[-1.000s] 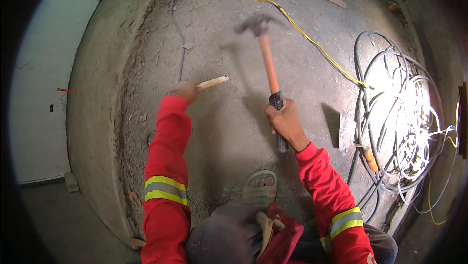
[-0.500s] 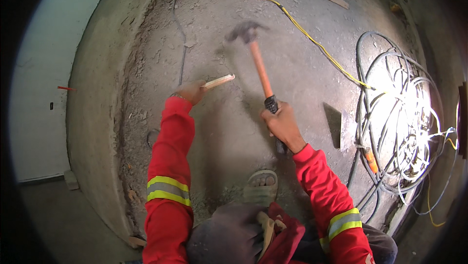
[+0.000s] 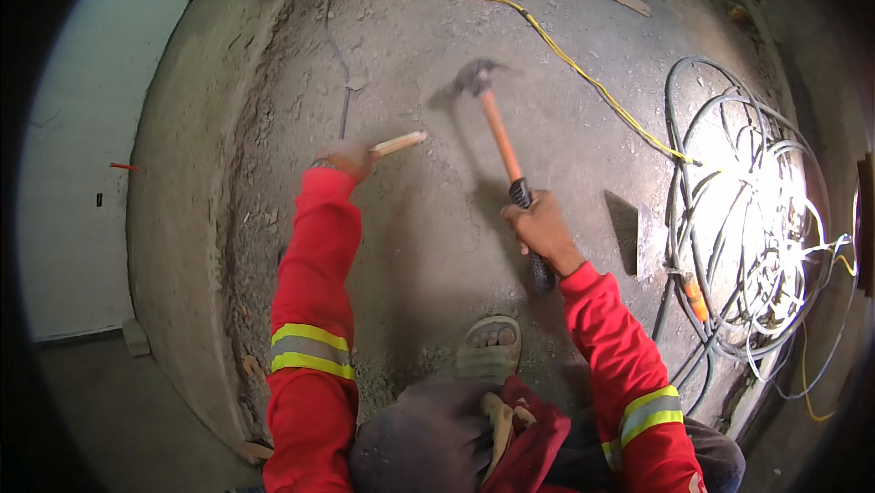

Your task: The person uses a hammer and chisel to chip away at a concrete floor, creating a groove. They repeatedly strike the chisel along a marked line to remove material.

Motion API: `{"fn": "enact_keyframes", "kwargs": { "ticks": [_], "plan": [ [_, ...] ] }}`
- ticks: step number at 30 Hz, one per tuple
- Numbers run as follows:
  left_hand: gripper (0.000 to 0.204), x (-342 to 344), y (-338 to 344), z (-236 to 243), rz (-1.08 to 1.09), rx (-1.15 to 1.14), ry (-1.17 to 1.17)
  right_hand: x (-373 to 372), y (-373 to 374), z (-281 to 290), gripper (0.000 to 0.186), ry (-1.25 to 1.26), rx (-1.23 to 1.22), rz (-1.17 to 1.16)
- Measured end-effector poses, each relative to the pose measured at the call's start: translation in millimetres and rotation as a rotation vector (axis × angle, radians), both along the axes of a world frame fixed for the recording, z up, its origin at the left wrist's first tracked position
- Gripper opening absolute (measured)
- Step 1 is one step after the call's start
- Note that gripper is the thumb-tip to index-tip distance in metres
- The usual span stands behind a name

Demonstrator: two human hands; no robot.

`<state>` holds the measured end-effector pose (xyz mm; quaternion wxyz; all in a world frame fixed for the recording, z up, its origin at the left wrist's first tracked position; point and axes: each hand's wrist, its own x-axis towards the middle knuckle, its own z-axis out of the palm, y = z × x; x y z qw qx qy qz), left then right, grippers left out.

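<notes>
right hand (image 3: 545, 227) tight around a hammer (image 3: 501, 138), left hand (image 3: 354, 162) around a blurred pale stick (image 3: 399, 143), probably wooden

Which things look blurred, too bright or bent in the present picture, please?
Head view: the orange-shafted claw hammer blurs at its dark head, and the bare left hand looks soft; head view: the coiled grey and white cables are burnt out by glare in the middle; head view: fisheye distortion bows the long grey concrete strip at left.
</notes>
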<state>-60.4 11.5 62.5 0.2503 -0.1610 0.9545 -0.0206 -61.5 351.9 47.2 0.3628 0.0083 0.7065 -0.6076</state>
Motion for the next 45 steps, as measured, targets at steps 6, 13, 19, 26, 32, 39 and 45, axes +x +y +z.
{"fn": "enact_keyframes", "kwargs": {
  "ticks": [6,13,19,26,32,39,45],
  "plan": [
    [0.027,0,12,-18,-0.092,0.176,0.191,-10,-7,27,0.016,0.373,-0.142,-0.259],
    [0.024,8,16,-29,-0.077,0.13,0.217,6,-22,-12,0.021,0.013,0.352,0.122],
    [0.022,11,22,-23,-0.058,0.103,0.208,1,-5,10,0.02,0.241,-0.019,-0.088],
    [0.025,1,22,-13,-0.205,0.069,0.203,45,-46,-33,0.02,0.127,-0.102,-0.338],
    [0.024,-20,11,-1,-0.244,-0.1,0.005,46,-15,-64,0.015,-0.285,-0.118,-0.152],
    [0.026,1,-7,-16,-0.086,0.313,0.195,38,0,-52,0.017,-0.269,-0.248,-0.22],
    [0.027,1,-7,-29,-0.089,0.198,0.128,15,8,-12,0.025,-0.033,-0.064,-0.203]
  ]
}}
